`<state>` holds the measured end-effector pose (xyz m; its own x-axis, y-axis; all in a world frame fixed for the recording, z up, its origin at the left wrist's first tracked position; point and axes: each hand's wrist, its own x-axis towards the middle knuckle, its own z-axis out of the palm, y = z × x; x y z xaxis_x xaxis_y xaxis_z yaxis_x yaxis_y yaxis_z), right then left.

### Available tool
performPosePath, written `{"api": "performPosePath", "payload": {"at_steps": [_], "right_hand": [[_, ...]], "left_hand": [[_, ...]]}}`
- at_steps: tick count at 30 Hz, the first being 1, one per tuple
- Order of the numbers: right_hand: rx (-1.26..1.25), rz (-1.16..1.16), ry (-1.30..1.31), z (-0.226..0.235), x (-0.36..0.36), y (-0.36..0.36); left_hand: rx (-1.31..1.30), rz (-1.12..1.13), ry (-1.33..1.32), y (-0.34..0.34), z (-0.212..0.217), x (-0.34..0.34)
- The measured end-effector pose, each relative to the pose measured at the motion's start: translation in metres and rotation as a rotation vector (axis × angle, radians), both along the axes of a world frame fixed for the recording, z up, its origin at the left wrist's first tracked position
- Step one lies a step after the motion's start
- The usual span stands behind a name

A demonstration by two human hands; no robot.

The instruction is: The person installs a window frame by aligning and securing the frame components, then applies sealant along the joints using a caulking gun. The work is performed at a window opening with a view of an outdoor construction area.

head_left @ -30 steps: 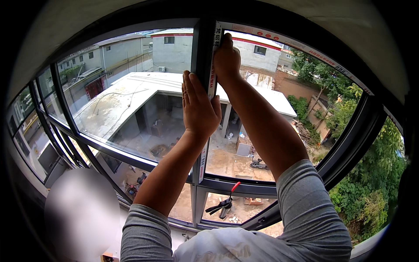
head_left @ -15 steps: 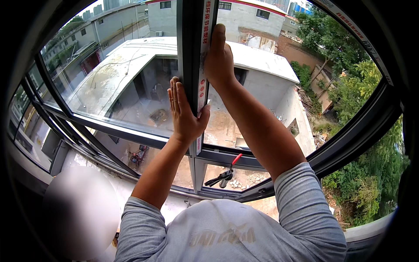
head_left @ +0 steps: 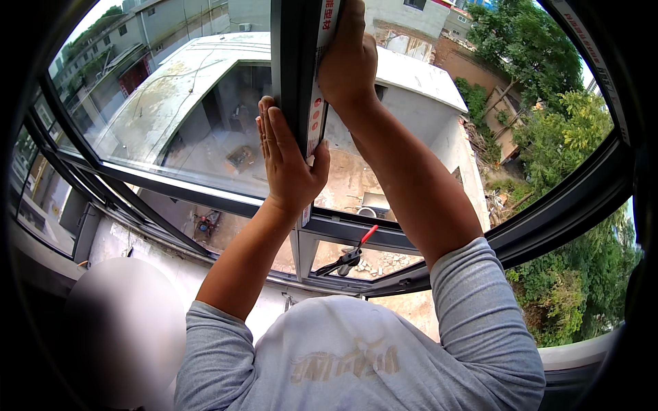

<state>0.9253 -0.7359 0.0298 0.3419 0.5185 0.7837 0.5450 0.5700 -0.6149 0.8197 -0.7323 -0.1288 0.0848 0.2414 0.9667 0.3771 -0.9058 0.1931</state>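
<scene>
A dark grey upright window profile [head_left: 293, 82], with a strip of white film printed in red along one face, rises in front of me. My right hand [head_left: 348, 72] is closed round its right side, high up; the fingers behind the profile are hidden. Lower down, my left hand [head_left: 291, 161] lies against the profile with its fingers stretched upward and the thumb apart on the film side. Both arms are raised. Below the hands, a black tool with a red handle [head_left: 348, 257] is at the lower pane; I cannot make out its kind.
A dark horizontal rail [head_left: 192, 192] crosses under the glass, and a thick curved frame [head_left: 562, 212] bounds the right. Outside lie a white-roofed building [head_left: 185, 89] and trees [head_left: 528, 55]. A blurred pale round shape [head_left: 127, 329] is at lower left.
The view has tilted slightly downward, so the profile, the hands and the building outside sit higher in the picture. Both hands keep about the same places on the profile.
</scene>
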Motion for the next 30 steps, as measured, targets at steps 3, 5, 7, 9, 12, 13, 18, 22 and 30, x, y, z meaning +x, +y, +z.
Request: {"api": "performPosePath", "payload": {"at_steps": [3, 5, 7, 9, 12, 13, 18, 22, 30], "right_hand": [[-0.034, 0.044, 0.024, 0.005, 0.008, 0.002], [0.119, -0.043, -0.025, 0.022, -0.001, -0.008], [0.476, -0.283, -0.187, 0.051, 0.010, -0.015], [0.314, -0.325, -0.257, 0.094, -0.002, -0.043], [0.037, -0.440, -0.343, 0.128, -0.011, -0.058], [-0.013, -0.470, -0.388, 0.137, -0.015, -0.063], [0.118, -0.608, -0.494, 0.140, -0.018, -0.036], [0.023, -0.658, -0.449, 0.146, -0.022, -0.038], [0.081, -0.660, -0.427, 0.145, -0.025, -0.037]], "left_hand": [[-0.026, -0.008, 0.056, -0.002, 0.000, -0.002], [-0.020, 0.006, 0.031, -0.002, 0.001, -0.005], [-0.031, -0.005, 0.009, -0.006, 0.002, -0.001], [-0.048, -0.010, 0.003, -0.007, 0.000, 0.001], [-0.070, -0.009, 0.011, -0.010, -0.001, -0.002], [-0.072, -0.011, 0.013, -0.011, -0.002, -0.003], [-0.056, -0.007, 0.019, -0.011, 0.000, -0.004], [-0.054, -0.024, 0.015, -0.012, -0.002, -0.003], [-0.059, -0.067, 0.025, -0.009, -0.002, -0.004]]}}
